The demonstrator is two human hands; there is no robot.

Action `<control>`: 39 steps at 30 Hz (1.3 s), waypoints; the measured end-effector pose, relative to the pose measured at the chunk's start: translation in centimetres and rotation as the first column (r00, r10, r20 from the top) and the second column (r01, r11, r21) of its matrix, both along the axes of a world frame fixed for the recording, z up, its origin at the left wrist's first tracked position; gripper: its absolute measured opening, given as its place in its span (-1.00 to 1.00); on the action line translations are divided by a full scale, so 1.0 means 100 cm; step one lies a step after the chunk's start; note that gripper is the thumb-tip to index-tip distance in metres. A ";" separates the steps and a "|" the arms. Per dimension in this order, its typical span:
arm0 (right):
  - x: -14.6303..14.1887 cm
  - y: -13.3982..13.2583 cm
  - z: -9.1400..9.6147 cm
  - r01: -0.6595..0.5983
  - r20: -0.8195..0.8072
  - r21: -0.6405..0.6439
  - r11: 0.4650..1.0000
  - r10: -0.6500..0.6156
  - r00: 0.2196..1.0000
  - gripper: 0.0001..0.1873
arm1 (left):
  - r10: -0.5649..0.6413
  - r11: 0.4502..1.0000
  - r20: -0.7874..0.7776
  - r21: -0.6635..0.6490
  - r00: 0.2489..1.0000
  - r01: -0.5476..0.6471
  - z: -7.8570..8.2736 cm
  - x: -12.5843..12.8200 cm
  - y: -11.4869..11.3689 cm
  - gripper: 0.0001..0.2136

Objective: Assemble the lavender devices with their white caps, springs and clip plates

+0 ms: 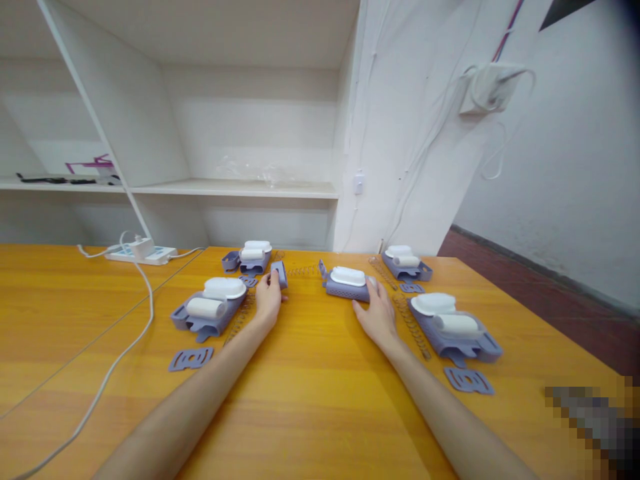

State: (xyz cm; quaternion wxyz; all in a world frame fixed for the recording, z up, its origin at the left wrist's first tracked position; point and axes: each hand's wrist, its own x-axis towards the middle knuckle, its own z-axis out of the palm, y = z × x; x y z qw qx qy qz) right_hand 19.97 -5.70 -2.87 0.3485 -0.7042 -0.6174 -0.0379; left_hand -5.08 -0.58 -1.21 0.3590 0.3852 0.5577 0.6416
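Observation:
My left hand (269,298) is closed on a small purple plastic part (279,273) just past the middle of the orange table. My right hand (376,312) grips the near side of a purple perforated housing with a white lid (346,282). A thin metal spring (302,271) lies on the table between the two hands. Both forearms stretch out from the bottom edge.
Sets of purple housings with white rollers lie at the left (209,309), far left-centre (251,257), far right (406,263) and right (453,327). Flat purple plates (190,359) (469,381) and long springs (411,321) lie near them. A white power strip (141,252) and cable (120,353) cross the left side.

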 end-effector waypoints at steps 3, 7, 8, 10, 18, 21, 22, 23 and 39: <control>-0.001 -0.001 0.002 0.004 -0.009 -0.013 1.000 -0.004 1.000 -0.34 | 0.022 0.999 -0.055 -0.038 0.998 -0.024 0.001 0.000 0.000 -0.67; -0.001 -0.002 0.002 -0.006 0.001 0.007 1.000 0.006 1.000 -0.36 | -0.033 0.998 -0.119 -0.064 0.992 0.026 0.002 0.001 0.000 -0.64; -0.001 -0.002 0.002 -0.011 0.003 0.014 1.000 0.011 1.000 -0.38 | -0.055 0.997 -0.131 -0.066 0.990 0.046 0.002 0.000 0.000 -0.64; -0.001 -0.001 0.002 -0.020 -0.008 0.023 1.000 0.020 1.000 -0.40 | -0.099 0.993 -0.161 -0.074 0.982 0.088 0.002 -0.001 0.001 -0.64; 0.004 0.004 0.004 -0.156 -0.115 0.061 0.986 0.162 0.980 -0.49 | -0.184 0.979 -0.268 -0.130 0.946 0.154 0.000 -0.005 0.006 -0.59; 0.005 0.005 0.004 -0.192 -0.160 0.073 0.979 0.201 0.966 -0.34 | -0.187 0.977 -0.278 -0.149 0.942 0.150 -0.002 -0.005 0.008 -0.60; 0.006 0.005 0.004 -0.215 -0.169 0.078 0.974 0.225 0.960 -0.28 | -0.184 0.977 -0.276 -0.157 0.943 0.144 -0.002 -0.005 0.009 -0.60; 0.006 0.005 0.004 -0.253 -0.178 0.080 0.964 0.263 0.948 -0.24 | -0.179 0.977 -0.272 -0.166 0.946 0.137 -0.002 -0.006 0.009 -0.60; 0.000 -0.008 0.016 -0.422 -0.343 0.233 0.876 0.480 0.807 -0.37 | -0.329 0.932 -0.019 -0.166 0.944 0.322 0.009 -0.005 0.004 -0.62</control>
